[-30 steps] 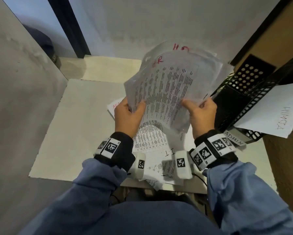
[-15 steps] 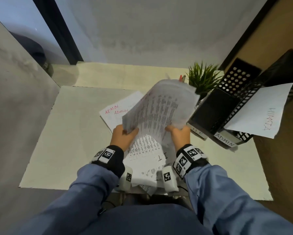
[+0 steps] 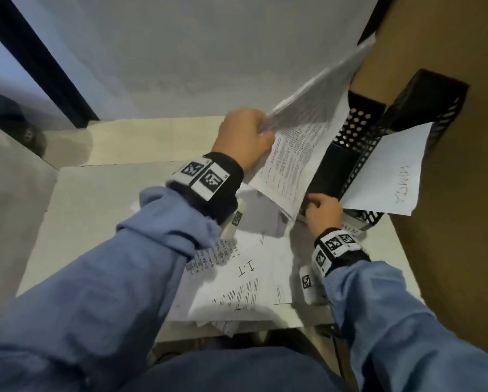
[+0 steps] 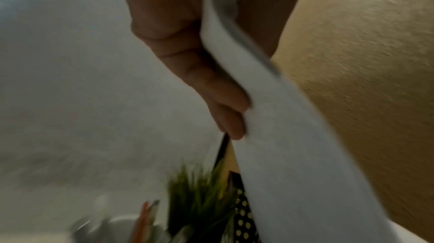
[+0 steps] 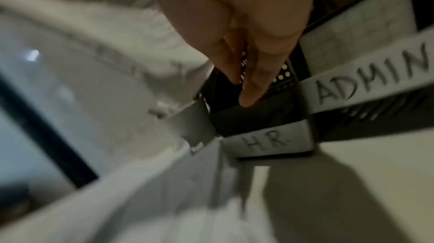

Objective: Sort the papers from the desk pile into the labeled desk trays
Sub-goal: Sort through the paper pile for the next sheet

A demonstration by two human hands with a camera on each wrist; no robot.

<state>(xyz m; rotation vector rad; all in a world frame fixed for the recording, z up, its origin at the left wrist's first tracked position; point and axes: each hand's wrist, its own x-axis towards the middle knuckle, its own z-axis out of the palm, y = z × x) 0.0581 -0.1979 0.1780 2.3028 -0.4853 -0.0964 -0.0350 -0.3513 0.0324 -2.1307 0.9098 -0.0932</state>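
My left hand point(image 3: 245, 134) grips a sheaf of printed papers point(image 3: 307, 131) by its left edge and holds it tilted over the lower black tray point(image 3: 336, 168). The left wrist view shows the fingers point(image 4: 234, 117) curled round the sheaf point(image 4: 293, 154). My right hand point(image 3: 322, 210) is at that tray's front, its straight fingers point(image 5: 249, 87) touching the lip above the HR label point(image 5: 267, 143). The upper tray point(image 3: 423, 103) bears an ADMIN label point(image 5: 366, 87) and holds a white sheet point(image 3: 389, 171) marked ADMIN. The pile point(image 3: 245, 270), topped by a sheet marked I.T, lies on the desk before me.
The pale desk point(image 3: 95, 222) stands in a corner, a white wall behind and a brown wall point(image 3: 449, 250) hard against the trays on the right. A small green plant point(image 4: 199, 200) and some pens point(image 4: 145, 215) stand behind the trays.
Both hands held the sheaf in front of me. The left hand has swung it right and up over the lower tray; the right hand has let go and dropped to the tray's front.
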